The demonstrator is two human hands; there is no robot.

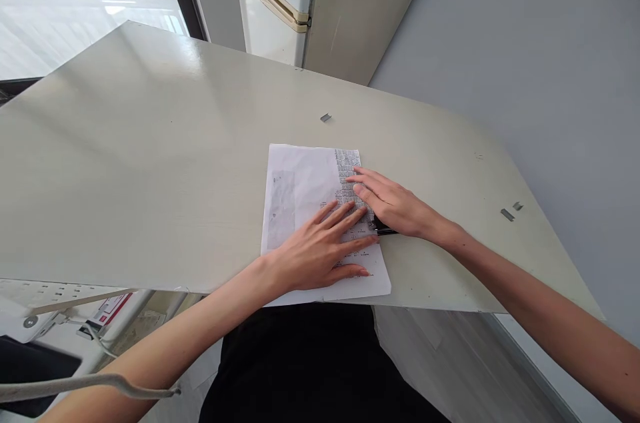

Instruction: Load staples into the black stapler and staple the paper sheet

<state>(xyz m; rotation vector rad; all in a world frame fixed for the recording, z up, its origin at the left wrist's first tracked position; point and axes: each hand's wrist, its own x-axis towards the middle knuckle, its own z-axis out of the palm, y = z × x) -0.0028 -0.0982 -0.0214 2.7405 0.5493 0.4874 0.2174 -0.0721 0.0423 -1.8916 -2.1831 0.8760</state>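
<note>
A stack of white printed paper [313, 173] lies at the table's near edge, with dense small print along its right side. My left hand [323, 250] rests flat on the sheets, fingers spread toward the right edge. Palm down, my right hand [393, 203] covers a black stapler [384, 228] at the paper's right edge; its fingers stretch out over the print. Most of the stapler is hidden under that hand, so whether the paper sits in its jaws cannot be seen.
A short staple strip [326, 118] lies beyond the paper. Two more pieces, one staple strip [507, 214] and a smaller one [518, 206], are at the right of the pale table [150, 176]. A fridge [345, 10] and a grey wall stand behind.
</note>
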